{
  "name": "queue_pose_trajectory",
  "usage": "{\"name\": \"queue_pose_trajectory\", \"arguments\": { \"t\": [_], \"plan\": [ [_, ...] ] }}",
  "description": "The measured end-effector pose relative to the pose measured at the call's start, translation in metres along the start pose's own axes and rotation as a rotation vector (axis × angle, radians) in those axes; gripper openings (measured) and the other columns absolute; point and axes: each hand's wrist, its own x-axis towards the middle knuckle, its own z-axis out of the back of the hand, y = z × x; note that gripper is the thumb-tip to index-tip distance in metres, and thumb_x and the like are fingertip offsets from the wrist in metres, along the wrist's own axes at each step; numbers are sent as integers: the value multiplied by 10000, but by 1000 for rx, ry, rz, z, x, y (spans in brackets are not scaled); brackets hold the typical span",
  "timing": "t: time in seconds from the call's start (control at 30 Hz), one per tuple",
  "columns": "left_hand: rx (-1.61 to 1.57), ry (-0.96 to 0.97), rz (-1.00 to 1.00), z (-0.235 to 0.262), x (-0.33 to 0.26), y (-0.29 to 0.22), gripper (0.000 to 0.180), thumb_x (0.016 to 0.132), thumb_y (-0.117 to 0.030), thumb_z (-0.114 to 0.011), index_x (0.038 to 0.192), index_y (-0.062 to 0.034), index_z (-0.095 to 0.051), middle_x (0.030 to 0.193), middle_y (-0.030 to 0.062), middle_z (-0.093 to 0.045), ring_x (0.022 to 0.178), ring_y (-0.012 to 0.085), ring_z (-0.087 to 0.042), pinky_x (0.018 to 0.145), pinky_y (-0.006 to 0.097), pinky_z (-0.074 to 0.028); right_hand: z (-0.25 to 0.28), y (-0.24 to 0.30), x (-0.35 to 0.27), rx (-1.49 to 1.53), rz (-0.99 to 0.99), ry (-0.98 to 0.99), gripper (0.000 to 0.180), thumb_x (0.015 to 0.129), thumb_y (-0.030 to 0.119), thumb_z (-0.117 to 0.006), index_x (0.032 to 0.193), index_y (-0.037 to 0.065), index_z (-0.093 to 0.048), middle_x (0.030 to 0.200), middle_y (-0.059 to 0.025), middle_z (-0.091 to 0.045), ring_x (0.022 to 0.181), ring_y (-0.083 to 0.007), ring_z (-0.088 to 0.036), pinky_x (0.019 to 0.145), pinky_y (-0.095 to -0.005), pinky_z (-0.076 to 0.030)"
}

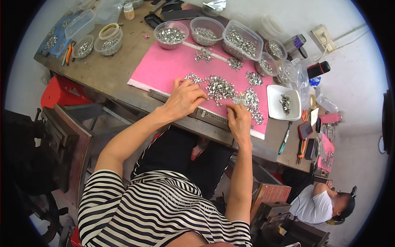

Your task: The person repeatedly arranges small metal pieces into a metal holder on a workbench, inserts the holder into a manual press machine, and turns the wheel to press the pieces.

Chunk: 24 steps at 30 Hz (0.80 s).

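Note:
Small shiny silver metal pieces (219, 87) lie heaped on a pink mat (152, 68) in front of me. My left hand (186, 98) is at the left side of this heap, fingers bent and drawn together at its edge. To the right, my right hand (239, 119) has thumb and fingertips closed at the mat's front, just below a second pile (250, 102). What either hand pinches, if anything, is too small to make out. Between the hands, along the table's front edge, runs a grey metal bar (210, 117) with small pieces on it.
Clear plastic tubs (170, 35) of metal pieces line the mat's back. A white square dish (284, 102) holds a few at right. Orange-handled pliers (301, 150) and a green-handled tool (284, 138) lie farther right. Beyond sits another person (319, 203). A red stool (61, 95) stands left.

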Motion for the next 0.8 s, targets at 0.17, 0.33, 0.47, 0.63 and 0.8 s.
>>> {"name": "queue_pose_trajectory", "arguments": {
  "t": [0.17,0.33,0.47,0.63,0.8],
  "plan": [
    [138,-78,-66,-21,12,-1,89,846,-208,-723,901,-138,-728,899,22,-650,996,242,-561,1008,517,-320,-11,-5,-1,35,-83,-11,94,868,62,-697,958,67,-721,851,-104,-604,838,-299,-594,775,-417,-418],
    [164,-52,-56,-24,18,1,86,835,-198,-727,889,-132,-730,914,41,-655,1007,252,-567,1014,525,-316,-20,-1,4,62,-115,22,109,846,99,-743,948,72,-719,849,-91,-615,834,-290,-597,771,-415,-414],
    [195,-49,-68,-25,22,-1,71,830,-195,-729,860,-130,-730,899,56,-660,1003,258,-573,1004,522,-315,-25,-2,7,56,-149,38,115,842,123,-760,925,69,-701,847,-85,-623,837,-283,-597,781,-416,-403],
    [123,46,-97,-17,23,-6,76,846,-203,-713,856,-128,-724,875,41,-663,973,249,-581,978,508,-318,-18,0,3,-47,-52,12,82,864,108,-730,908,61,-680,843,-92,-607,837,-284,-594,779,-412,-389],
    [81,-11,-25,-8,25,2,83,868,-201,-692,855,-127,-730,893,29,-679,955,242,-581,983,497,-323,-12,4,-3,-90,-16,1,45,878,83,-705,907,59,-680,837,-96,-587,838,-290,-592,780,-408,-387]
  ]
}}
